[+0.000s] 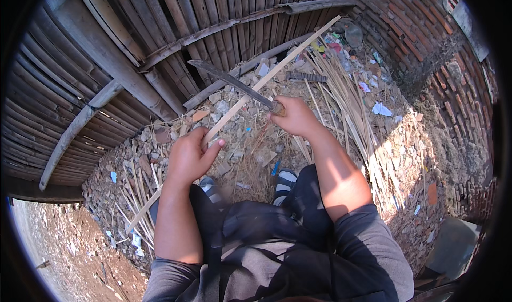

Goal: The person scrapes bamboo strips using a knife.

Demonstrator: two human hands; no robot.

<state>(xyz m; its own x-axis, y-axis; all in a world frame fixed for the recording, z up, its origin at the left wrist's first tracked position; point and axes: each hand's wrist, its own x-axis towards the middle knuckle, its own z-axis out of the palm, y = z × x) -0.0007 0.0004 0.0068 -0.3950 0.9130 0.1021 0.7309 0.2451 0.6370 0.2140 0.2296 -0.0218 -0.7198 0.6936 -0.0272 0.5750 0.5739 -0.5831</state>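
A long, pale bamboo strip (229,116) is held slantwise in front of the body, its lower end carried down past the left forearm and its far end raised toward the bamboo slat wall (229,40). It is gripped by the left hand (192,155), whose fingers are closed around it while the thumb is stretched out to one side. The wooden handle of a machete (232,81) is clasped in the right hand (296,116), the fingers wrapped round it, and the strip is crossed by the blade just beyond the handle (whether the edge is actually bearing on it cannot be told). The work on this strip appears to be under way: it is in one length, and no cut through it can be made out. A large heap of loose strips (368,136) is spread over the rubble on the right, and a smaller bunch of thin strips (140,187) is lying on the left; which of these have been finished and which are left cannot be judged. A dark, ridged object (306,77) is seen beside the large heap.
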